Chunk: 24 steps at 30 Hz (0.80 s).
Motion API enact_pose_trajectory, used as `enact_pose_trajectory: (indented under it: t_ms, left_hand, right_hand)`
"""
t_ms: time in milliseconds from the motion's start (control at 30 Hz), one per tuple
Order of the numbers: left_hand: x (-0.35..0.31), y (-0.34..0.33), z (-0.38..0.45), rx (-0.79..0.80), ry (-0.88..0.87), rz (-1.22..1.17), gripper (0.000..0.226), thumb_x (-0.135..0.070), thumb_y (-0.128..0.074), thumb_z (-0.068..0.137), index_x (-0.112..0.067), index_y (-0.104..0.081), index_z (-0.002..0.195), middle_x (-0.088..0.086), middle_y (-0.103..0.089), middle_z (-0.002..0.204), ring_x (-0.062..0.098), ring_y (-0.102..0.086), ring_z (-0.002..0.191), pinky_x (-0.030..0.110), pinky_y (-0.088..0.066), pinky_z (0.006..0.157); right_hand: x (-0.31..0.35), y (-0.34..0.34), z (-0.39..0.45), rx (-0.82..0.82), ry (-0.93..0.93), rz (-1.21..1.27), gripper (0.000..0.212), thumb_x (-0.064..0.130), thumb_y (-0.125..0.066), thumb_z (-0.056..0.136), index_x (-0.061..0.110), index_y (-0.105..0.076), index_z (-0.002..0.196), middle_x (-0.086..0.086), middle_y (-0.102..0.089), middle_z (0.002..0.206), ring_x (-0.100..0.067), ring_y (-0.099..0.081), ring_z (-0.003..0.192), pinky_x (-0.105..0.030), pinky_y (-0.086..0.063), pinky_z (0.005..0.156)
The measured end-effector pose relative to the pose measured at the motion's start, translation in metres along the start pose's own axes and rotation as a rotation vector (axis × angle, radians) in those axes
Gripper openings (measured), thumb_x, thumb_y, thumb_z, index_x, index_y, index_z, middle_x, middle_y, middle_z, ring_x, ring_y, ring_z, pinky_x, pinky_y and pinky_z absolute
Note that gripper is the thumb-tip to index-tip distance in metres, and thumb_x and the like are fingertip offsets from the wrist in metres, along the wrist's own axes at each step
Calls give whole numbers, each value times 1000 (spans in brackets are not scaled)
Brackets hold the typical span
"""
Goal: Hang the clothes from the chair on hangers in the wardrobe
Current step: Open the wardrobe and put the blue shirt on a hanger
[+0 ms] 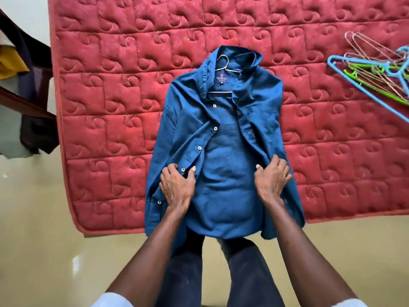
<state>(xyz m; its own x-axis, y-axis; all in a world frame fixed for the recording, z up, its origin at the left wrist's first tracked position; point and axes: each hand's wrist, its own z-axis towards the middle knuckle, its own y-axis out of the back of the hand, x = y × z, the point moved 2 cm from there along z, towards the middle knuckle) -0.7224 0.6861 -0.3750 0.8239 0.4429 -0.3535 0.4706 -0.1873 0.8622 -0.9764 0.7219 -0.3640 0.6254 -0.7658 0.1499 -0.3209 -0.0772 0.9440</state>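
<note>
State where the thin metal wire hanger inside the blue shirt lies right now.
In the head view, the thin metal wire hanger lies at upper centre, inside the collar of the blue button-up shirt spread on the red quilted mattress.

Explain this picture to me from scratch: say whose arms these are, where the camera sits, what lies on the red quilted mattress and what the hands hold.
No machine here: a person wears a camera on the head, looking down at their own arms. On the red quilted mattress lies an unbuttoned blue cotton shirt with a thin silver wire hanger in its collar. The left hand grips the buttoned edge; the right hand grips the opposite front edge. At far right lies a heap of spare wire and plastic hangers.
</note>
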Motion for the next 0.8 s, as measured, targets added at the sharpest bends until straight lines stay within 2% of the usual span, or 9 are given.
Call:
enact_pose_trajectory:
  t_ms: [133,233,300,400,500,567,633,700,800]
  left_hand:
    - [23,2,-23,3,108,54,28,-33,-71,81,-9,-65,95,16,-57,109,37,-52,108,47,-38,94]
    - [33,1,-39,-96,59,51,22,-28,-71,79,-12,-64,91,12,-55,113,35,-48,113,49,-35,97]
    - [42,-1,-42,-147,70,-49,35,-28,-72,79,-10,-58,106,14,-58,118,36,-50,117,49,-35,99]
    - [52,1,-48,-82,194,-89,47,-27,-66,84,-8,-51,124,17,-65,118,37,-56,115,48,-32,100]
    - [49,2,-64,-80,130,91,33,-25,-63,81,-7,-64,108,20,-60,115,38,-51,113,48,-32,99]
    - [46,2,-81,-136,79,144,32,-27,-64,77,-6,-64,102,21,-58,111,39,-50,111,49,-32,100]
    - [42,1,-96,-146,51,104,35,-28,-64,80,-6,-57,106,23,-62,108,41,-55,108,50,-34,100]
    - [39,-2,-114,-97,34,23,34,-24,-61,86,-6,-49,112,25,-63,107,43,-59,102,50,-41,91]
    - [38,-5,-139,-85,23,-15,32,-18,-56,89,-5,-47,116,24,-59,111,44,-59,101,50,-45,84]
  right_hand:
    - [-24,-12,-24,77,81,-41,22,18,-69,82,9,-65,101,-16,-59,110,-36,-51,108,-46,-33,90]
    - [-36,-16,-42,2,250,-9,12,16,-72,79,11,-64,87,-13,-58,99,-35,-53,96,-45,-35,82]
    - [-45,-17,-51,-51,267,24,17,19,-71,81,10,-61,90,-13,-57,99,-35,-53,94,-46,-37,80]
    - [-71,-16,-58,-83,147,62,24,20,-65,87,6,-57,104,-17,-56,110,-38,-53,103,-49,-39,85]
    - [-95,-22,-64,23,106,5,28,20,-58,91,4,-54,113,-19,-54,118,-38,-50,112,-50,-36,92]
    - [-107,-28,-73,39,122,-44,29,20,-59,91,3,-54,113,-20,-53,119,-39,-48,111,-50,-37,90]
    - [-115,-30,-81,15,96,-54,35,23,-62,88,2,-52,115,-21,-50,125,-39,-47,114,-50,-38,89]
    - [-120,-27,-84,22,23,-39,45,29,-65,87,2,-49,120,-21,-48,131,-39,-45,119,-49,-36,92]
    - [-125,-23,-83,71,2,-26,45,30,-67,87,4,-52,120,-20,-52,127,-38,-46,119,-47,-32,97]
